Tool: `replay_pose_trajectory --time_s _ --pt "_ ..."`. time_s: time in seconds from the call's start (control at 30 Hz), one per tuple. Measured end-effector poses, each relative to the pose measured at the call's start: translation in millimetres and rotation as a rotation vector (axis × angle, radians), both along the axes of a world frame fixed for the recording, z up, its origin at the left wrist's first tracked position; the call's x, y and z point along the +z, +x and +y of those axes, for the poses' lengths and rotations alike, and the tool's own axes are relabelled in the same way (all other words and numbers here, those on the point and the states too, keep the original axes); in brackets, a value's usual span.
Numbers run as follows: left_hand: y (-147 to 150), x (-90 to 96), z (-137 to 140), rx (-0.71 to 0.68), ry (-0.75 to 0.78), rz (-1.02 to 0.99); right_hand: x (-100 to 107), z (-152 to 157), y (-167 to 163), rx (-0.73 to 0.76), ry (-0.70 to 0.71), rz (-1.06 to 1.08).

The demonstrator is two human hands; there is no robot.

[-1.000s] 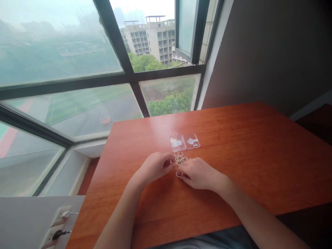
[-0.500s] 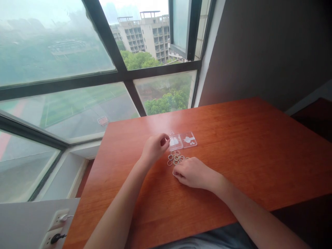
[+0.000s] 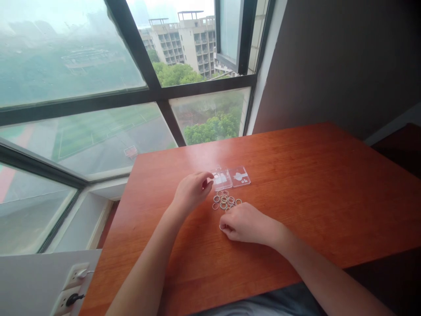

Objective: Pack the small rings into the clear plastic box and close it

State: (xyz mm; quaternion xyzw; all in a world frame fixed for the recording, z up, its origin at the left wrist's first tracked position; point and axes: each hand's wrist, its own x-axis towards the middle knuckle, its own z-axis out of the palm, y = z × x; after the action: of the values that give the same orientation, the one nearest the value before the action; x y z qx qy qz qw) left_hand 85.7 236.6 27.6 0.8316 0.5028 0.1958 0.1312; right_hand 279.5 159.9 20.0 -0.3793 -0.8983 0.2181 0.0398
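A clear plastic box [image 3: 223, 186] lies with its lid [image 3: 241, 176] laid open to the right, a white printed pattern showing on it. One ring shows inside at the box's left part. Just left of the box, my left hand [image 3: 193, 189] has its thumb and forefinger slightly apart, holding nothing I can see. Several small pale rings [image 3: 224, 199] lie in a loose cluster in front of the box. Nearer to me, my right hand [image 3: 248, 223] is closed, pinching a small ring [image 3: 221, 227] at its fingertips; most of that ring is hidden.
The reddish-brown wooden table [image 3: 312, 188] carries everything. Beyond its far and left edges are dark-framed windows [image 3: 204, 90]. A grey wall [image 3: 329, 66] stands at the right. Sockets with plugs [image 3: 73, 299] are on the low wall at the lower left.
My left hand has drawn back slightly left from the box, its fingertips parting, and a ring now shows in the box. My right hand has shifted a little towards me with its ring.
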Motion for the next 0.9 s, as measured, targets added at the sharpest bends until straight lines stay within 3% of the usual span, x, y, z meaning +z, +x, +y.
replay_pose_trajectory --time_s 0.23,0.37,0.5,0.67,0.8,0.9 --pt "-16.4 -9.0 -13.6 -0.074 -0.119 -0.068 -0.6 21.6 26.7 -0.128 -0.259 0.434" --pt "-16.8 -9.7 -15.7 -0.084 -0.120 -0.082 13.4 42.2 35.8 -0.310 -0.295 0.535" --pt "-12.2 -8.3 -18.1 -0.112 -0.135 -0.076 17.2 72.1 28.0 -0.369 -0.236 0.570" --pt "-11.3 -13.2 -20.1 -0.105 -0.132 -0.046 -4.3 108.7 6.9 -0.449 -0.062 0.530" --pt "-12.0 -15.2 -20.8 -0.109 -0.126 -0.027 -16.1 115.0 3.6 -0.486 0.067 0.485" --pt "-10.3 -14.1 -21.3 -0.107 -0.128 -0.035 -14.1 108.5 10.5 -0.504 0.089 0.481"
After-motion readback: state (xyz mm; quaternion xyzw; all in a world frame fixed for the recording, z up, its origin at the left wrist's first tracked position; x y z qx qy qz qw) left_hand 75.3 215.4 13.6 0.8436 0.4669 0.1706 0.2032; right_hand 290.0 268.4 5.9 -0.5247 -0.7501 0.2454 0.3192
